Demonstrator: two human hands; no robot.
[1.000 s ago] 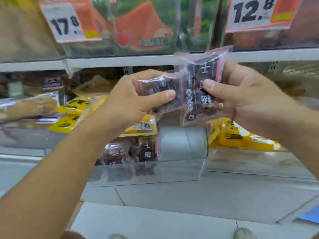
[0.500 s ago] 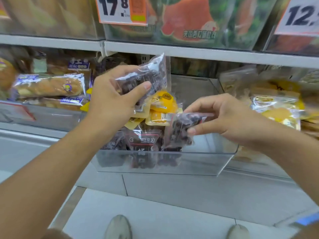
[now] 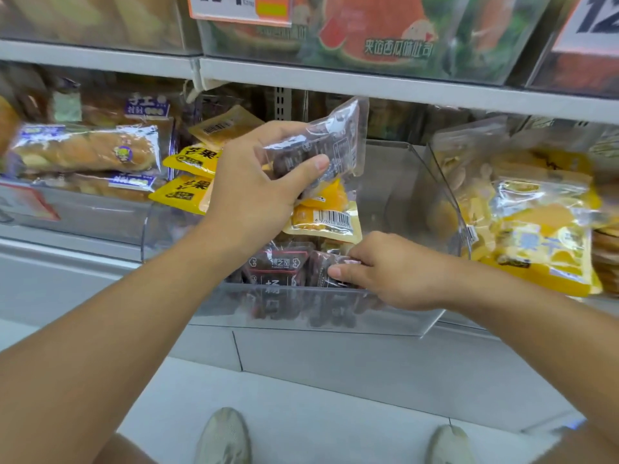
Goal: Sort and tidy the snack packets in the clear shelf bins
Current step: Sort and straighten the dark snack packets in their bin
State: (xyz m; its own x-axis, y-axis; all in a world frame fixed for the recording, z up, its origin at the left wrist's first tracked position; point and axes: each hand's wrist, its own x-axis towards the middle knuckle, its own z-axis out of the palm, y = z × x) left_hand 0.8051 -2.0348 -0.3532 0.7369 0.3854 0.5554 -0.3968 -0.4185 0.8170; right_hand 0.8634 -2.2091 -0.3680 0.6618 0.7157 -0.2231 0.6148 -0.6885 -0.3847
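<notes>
My left hand (image 3: 258, 182) grips a dark snack packet (image 3: 321, 142) in clear wrap, held up above the middle clear bin (image 3: 335, 313). My right hand (image 3: 385, 269) is down inside the bin's front, pinching a second dark packet (image 3: 326, 269) that stands beside another dark packet (image 3: 278, 266) against the front wall. Behind them in the same bin lie yellow packets (image 3: 321, 222), one with a barcode facing up. More yellow packets (image 3: 187, 189) stick out at the bin's left.
A bin with wrapped bread rolls (image 3: 87, 152) sits to the left, and a bin with large yellow bags (image 3: 536, 229) to the right. The upper shelf edge (image 3: 368, 85) carries price tags just above my left hand. My shoes (image 3: 224, 437) stand on the grey floor below.
My right hand has lowered its dark packet into the front of the bin beside the other dark packets. My left hand still holds its packet up, shifted slightly right.
</notes>
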